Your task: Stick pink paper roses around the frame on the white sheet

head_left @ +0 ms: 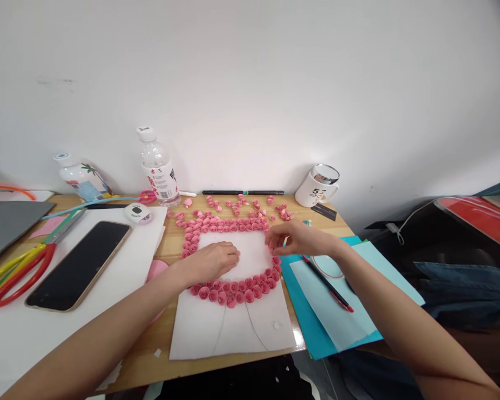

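Observation:
A white sheet (216, 328) lies on the wooden table with a ring of small pink paper roses (233, 290) glued along its outline. My left hand (212, 261) rests flat on the bare white middle of the sheet, fingers together and pressing down. My right hand (295, 238) hovers at the ring's right side, fingertips pinched close to the roses there; what they hold is too small to make out. Loose pink roses (250, 204) are scattered behind the sheet.
A phone (79, 264) lies on white paper at left, beside red-handled scissors (20, 275). Two water bottles (158, 166) and a white mug (319, 186) stand by the wall. Blue paper sheets (337, 311), a pen (327, 283) and a tape roll (327, 266) sit at right.

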{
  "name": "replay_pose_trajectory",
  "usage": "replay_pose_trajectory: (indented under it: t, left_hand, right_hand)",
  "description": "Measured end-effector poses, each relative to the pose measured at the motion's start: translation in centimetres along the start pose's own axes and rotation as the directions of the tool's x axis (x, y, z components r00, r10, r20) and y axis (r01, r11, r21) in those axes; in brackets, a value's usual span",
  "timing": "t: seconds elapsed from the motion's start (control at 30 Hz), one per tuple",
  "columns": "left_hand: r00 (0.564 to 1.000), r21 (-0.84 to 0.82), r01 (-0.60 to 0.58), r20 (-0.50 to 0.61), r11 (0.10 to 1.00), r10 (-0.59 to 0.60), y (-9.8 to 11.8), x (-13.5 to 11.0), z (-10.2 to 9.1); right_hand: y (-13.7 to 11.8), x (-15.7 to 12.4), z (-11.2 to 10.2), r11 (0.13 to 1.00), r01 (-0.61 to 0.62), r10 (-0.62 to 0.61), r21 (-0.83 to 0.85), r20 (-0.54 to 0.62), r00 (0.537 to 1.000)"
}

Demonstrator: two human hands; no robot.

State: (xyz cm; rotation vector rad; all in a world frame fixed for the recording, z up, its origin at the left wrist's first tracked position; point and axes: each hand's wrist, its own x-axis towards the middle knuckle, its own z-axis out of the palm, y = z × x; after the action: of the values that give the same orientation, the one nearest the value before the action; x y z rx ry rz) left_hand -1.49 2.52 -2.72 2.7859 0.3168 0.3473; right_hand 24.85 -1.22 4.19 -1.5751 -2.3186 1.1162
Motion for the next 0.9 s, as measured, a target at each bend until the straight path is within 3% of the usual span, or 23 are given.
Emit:
replay_pose_trajectory:
  t: [0.13, 0.4, 0.67, 0.8, 0.9]
  left_hand:
    - [0.997, 0.064, -0.018, 0.075, 0.998, 0.013, 0.1, 0.1, -0.2]
    - [0.999, 0.038, -0.003, 0.053, 0.999, 0.001, 0.1, 0.0, -0.1]
    - [0.996, 0.062, 0.008, 0.092, 0.998, -0.014, 0.3, 0.0, -0.4]
    - [0.998, 0.041, 0.002, 0.059, 0.999, -0.005, 0.0, 0.0, -0.1]
    - [1.0, -0.004, 0.005, 0.02, 1.0, -0.004, -0.1, -0.1, 0.1]
  right_hand:
    - [-1.6, 0.4, 1.3, 0.983, 0.094, -0.069, -0.161, 0.151, 0.986]
    - [-1.8, 2.0, 2.2, 0.899, 0.062, 0.04, -0.434, 0.222, 0.974]
    - [-2.9, 3.4, 2.4, 0.836, 0.013, 0.166, -0.549, 0.275, 0.947]
    - [-3.3, 4.6, 1.9, 0.857, -0.037, 0.263, -0.513, 0.374, 0.889]
    - [-3.3, 5.1, 1.4, 0.887, -0.028, 0.246, -0.461, 0.418, 0.874]
